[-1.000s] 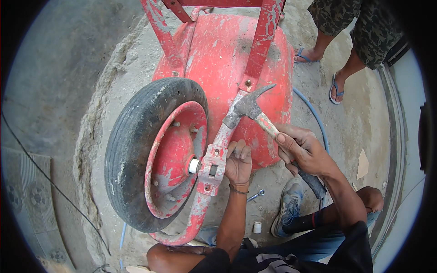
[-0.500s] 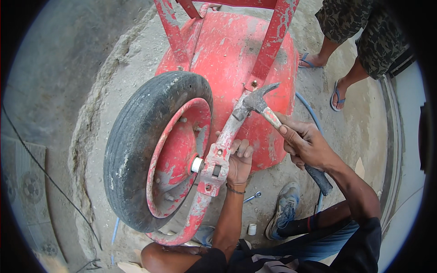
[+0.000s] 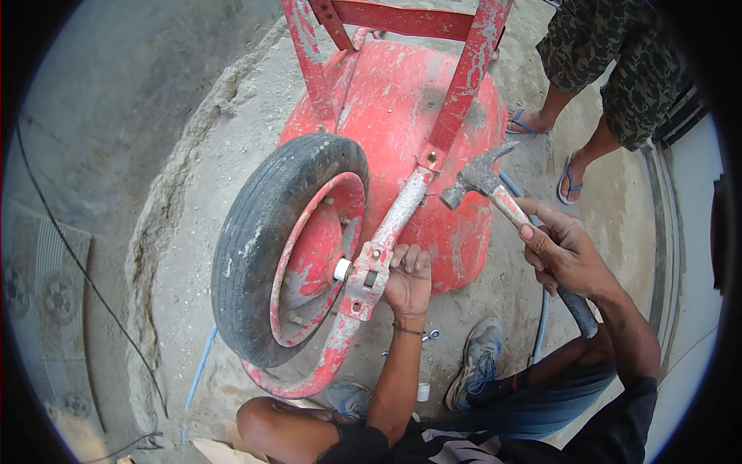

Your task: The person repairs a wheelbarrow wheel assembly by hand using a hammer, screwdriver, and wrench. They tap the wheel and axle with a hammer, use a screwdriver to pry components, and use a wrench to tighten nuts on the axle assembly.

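An upturned red wheelbarrow (image 3: 456,232) with worn, cement-spotted paint lies before me. Its black-tyred wheel (image 3: 239,255) stands to the left, and a white sleeve (image 3: 342,269) sits on the axle between hub and frame. My left hand (image 3: 407,282) is closed at the axle bracket (image 3: 362,298) on the tubular frame, fingers curled against its right side; the thumb is hidden behind the metal. In my right hand (image 3: 568,251) is a claw hammer (image 3: 479,174), gripped by its worn handle. The hammer head hangs in the air right of the frame tube, apart from it.
A wrench (image 3: 430,336) and a small white cylinder (image 3: 423,392) lie on the ground by my shoe (image 3: 478,359). Blue hose (image 3: 541,329) runs behind my right arm. Another person in sandals (image 3: 570,179) stands at the upper right. A black cable (image 3: 85,271) crosses the left side.
The hammer has moved right, away from the frame tube, with my right hand. My left hand stays at the bracket. The whole view has shifted slightly.
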`<state>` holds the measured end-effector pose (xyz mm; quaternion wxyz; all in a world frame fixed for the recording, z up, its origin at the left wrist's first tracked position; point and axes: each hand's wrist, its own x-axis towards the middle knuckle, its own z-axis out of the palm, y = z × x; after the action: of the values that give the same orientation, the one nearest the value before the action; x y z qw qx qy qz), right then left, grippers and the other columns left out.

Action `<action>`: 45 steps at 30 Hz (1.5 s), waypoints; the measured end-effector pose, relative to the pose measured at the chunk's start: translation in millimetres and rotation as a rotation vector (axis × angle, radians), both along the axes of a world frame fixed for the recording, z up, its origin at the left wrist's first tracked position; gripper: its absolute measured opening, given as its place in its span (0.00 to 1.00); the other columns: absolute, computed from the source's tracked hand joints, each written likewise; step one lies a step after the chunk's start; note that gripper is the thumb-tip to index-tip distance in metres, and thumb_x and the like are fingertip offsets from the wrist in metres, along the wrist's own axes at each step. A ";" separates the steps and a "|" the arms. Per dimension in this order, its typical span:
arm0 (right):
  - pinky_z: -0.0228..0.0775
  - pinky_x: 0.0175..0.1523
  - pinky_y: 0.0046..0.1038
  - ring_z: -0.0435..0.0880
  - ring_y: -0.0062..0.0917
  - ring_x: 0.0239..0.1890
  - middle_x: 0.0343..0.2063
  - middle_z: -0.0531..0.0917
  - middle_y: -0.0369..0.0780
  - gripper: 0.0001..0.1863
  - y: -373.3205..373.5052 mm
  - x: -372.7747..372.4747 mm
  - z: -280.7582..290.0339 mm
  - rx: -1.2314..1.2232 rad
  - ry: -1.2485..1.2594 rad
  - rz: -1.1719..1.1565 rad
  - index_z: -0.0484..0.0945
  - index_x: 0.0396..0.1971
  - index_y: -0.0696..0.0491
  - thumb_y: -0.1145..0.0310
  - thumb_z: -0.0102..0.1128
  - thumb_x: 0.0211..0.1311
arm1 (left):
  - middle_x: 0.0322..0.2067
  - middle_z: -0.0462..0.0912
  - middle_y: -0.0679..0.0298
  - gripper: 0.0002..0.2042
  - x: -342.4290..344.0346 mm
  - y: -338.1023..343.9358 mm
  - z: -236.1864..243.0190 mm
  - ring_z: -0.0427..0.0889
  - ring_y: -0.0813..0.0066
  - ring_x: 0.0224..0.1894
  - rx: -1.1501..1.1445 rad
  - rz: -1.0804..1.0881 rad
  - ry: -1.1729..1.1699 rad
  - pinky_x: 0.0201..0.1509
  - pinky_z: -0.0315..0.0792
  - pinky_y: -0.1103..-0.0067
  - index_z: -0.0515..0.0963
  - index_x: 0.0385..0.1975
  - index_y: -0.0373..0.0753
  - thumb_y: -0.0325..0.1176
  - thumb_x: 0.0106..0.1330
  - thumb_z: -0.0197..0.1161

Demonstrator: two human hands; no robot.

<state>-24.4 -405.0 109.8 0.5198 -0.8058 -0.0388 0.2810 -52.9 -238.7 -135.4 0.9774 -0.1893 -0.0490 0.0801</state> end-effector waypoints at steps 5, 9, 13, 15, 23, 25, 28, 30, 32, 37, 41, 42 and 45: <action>0.61 0.22 0.25 0.70 0.18 0.15 0.13 0.69 0.35 0.15 -72.8 42.2 14.0 -0.425 -0.132 0.450 0.75 0.40 0.55 0.59 0.57 0.61 | 0.27 0.75 0.69 0.13 -22.8 -3.4 -3.2 0.64 0.77 0.27 0.195 0.048 0.250 0.33 0.60 0.79 0.74 0.41 0.39 0.38 0.60 0.61; 0.64 0.29 0.31 0.74 0.27 0.22 0.18 0.75 0.42 0.13 -111.1 39.0 -85.6 -0.454 -0.207 0.800 0.77 0.33 0.57 0.62 0.59 0.58 | 0.44 0.75 0.52 0.18 -78.0 -19.6 -33.9 0.74 0.69 0.39 0.540 -0.059 0.648 0.44 0.69 0.76 0.65 0.54 0.32 0.31 0.66 0.52; 0.69 0.31 0.32 0.79 0.29 0.21 0.23 0.80 0.43 0.15 -113.7 -46.6 -240.5 -0.229 0.070 0.810 0.78 0.37 0.58 0.61 0.58 0.59 | 0.52 0.69 0.43 0.21 -121.3 -15.4 -42.1 0.74 0.60 0.51 0.835 -0.007 0.782 0.59 0.68 0.70 0.57 0.57 0.26 0.23 0.65 0.50; 0.70 0.29 0.33 0.79 0.31 0.21 0.20 0.79 0.43 0.13 -112.4 -91.7 -301.7 -0.147 -0.138 0.835 0.78 0.37 0.55 0.62 0.59 0.58 | 0.50 0.71 0.44 0.20 -128.0 -16.0 -30.5 0.74 0.60 0.52 0.930 0.062 0.855 0.59 0.68 0.70 0.59 0.55 0.26 0.23 0.65 0.51; 0.69 0.28 0.31 0.76 0.33 0.25 0.24 0.77 0.40 0.16 -0.7 -49.6 -197.9 0.197 -0.814 0.467 0.78 0.37 0.51 0.75 0.67 0.44 | 0.47 0.75 0.46 0.15 -100.8 -38.6 18.6 0.77 0.62 0.48 0.942 -0.044 0.715 0.53 0.72 0.71 0.66 0.49 0.32 0.31 0.67 0.54; 0.69 0.30 0.31 0.76 0.34 0.28 0.25 0.76 0.40 0.16 6.8 -33.6 -189.6 0.226 -0.954 0.524 0.78 0.37 0.51 0.78 0.65 0.44 | 0.49 0.74 0.46 0.16 -88.1 -48.6 25.1 0.77 0.62 0.49 0.899 0.005 0.680 0.53 0.72 0.71 0.65 0.51 0.31 0.32 0.68 0.52; 0.69 0.30 0.29 0.75 0.33 0.27 0.26 0.75 0.40 0.15 12.9 -17.0 -186.7 0.217 -1.050 0.545 0.78 0.35 0.53 0.77 0.65 0.43 | 0.52 0.72 0.46 0.18 -77.3 -50.9 34.2 0.76 0.63 0.51 0.885 0.097 0.638 0.54 0.71 0.70 0.62 0.54 0.31 0.34 0.69 0.49; 0.69 0.31 0.28 0.76 0.32 0.28 0.27 0.77 0.40 0.13 19.1 -4.4 -177.4 0.211 -1.113 0.552 0.78 0.34 0.55 0.77 0.65 0.45 | 0.53 0.71 0.47 0.19 -71.1 -48.2 43.9 0.75 0.63 0.52 0.913 0.144 0.618 0.56 0.70 0.69 0.61 0.56 0.30 0.35 0.70 0.48; 0.70 0.32 0.27 0.77 0.31 0.29 0.28 0.78 0.40 0.11 33.5 2.6 -154.0 0.247 -0.949 0.523 0.77 0.34 0.55 0.77 0.64 0.47 | 0.55 0.69 0.49 0.21 -67.8 -36.0 57.2 0.73 0.63 0.54 0.851 0.260 0.527 0.58 0.67 0.69 0.60 0.57 0.30 0.36 0.69 0.49; 0.72 0.34 0.25 0.80 0.27 0.30 0.28 0.80 0.41 0.08 81.3 34.5 -115.3 0.527 -0.196 0.346 0.77 0.33 0.56 0.76 0.63 0.50 | 0.55 0.70 0.55 0.19 -49.4 -13.0 60.2 0.70 0.65 0.56 0.675 0.299 0.635 0.61 0.64 0.71 0.62 0.56 0.34 0.34 0.68 0.51; 0.75 0.34 0.22 0.81 0.21 0.29 0.27 0.82 0.39 0.05 109.1 47.9 -114.8 0.415 -0.666 0.559 0.77 0.30 0.59 0.78 0.62 0.51 | 0.50 0.74 0.60 0.14 -29.3 -6.6 32.9 0.73 0.70 0.53 0.446 0.410 0.525 0.56 0.69 0.76 0.67 0.50 0.38 0.31 0.66 0.54; 0.75 0.34 0.22 0.82 0.21 0.29 0.27 0.82 0.39 0.05 113.3 48.9 -115.7 0.398 -0.882 0.658 0.77 0.29 0.59 0.79 0.62 0.51 | 0.50 0.74 0.60 0.14 -28.8 -4.2 27.3 0.73 0.70 0.53 0.443 0.412 0.523 0.56 0.69 0.76 0.67 0.50 0.38 0.31 0.66 0.54; 0.75 0.34 0.24 0.82 0.24 0.29 0.27 0.82 0.39 0.07 120.2 54.1 -113.4 0.396 -0.937 0.746 0.78 0.28 0.58 0.82 0.63 0.46 | 0.47 0.75 0.60 0.13 -26.8 4.1 11.1 0.75 0.72 0.49 0.325 0.374 0.504 0.52 0.72 0.78 0.69 0.48 0.37 0.28 0.63 0.57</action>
<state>29.6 -284.8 -3.7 0.4541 -0.6640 -0.5921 0.0478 -79.7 -234.6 -124.3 0.9446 0.0068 0.1476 0.2931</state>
